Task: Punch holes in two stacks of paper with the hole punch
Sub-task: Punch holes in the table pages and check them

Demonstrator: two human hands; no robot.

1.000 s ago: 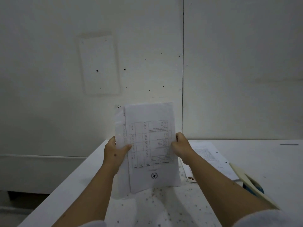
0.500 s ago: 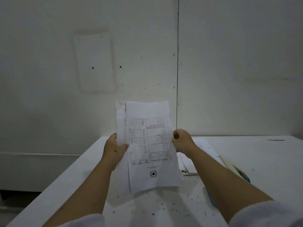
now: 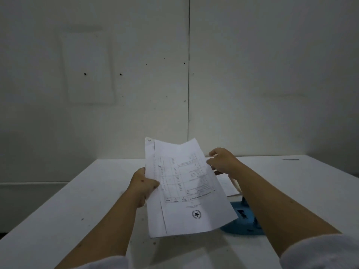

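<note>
My left hand (image 3: 143, 184) grips the paper stack (image 3: 186, 188); right hand (image 3: 223, 162) seems loose beside it. Next: feed it into the blue hole punch (image 3: 244, 220).

Printed paper stack (image 3: 186, 189) tilted above the table, blue hole punch (image 3: 245, 220) just right, second stack (image 3: 228, 186) behind.

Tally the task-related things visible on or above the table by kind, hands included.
Hands: 2, left hand gripping the held paper stack, right hand at its far edge
Paper stacks: 2, held paper stack, second paper stack lying on the table
Hole punches: 1, blue hole punch, partly hidden
Total: 5
</note>
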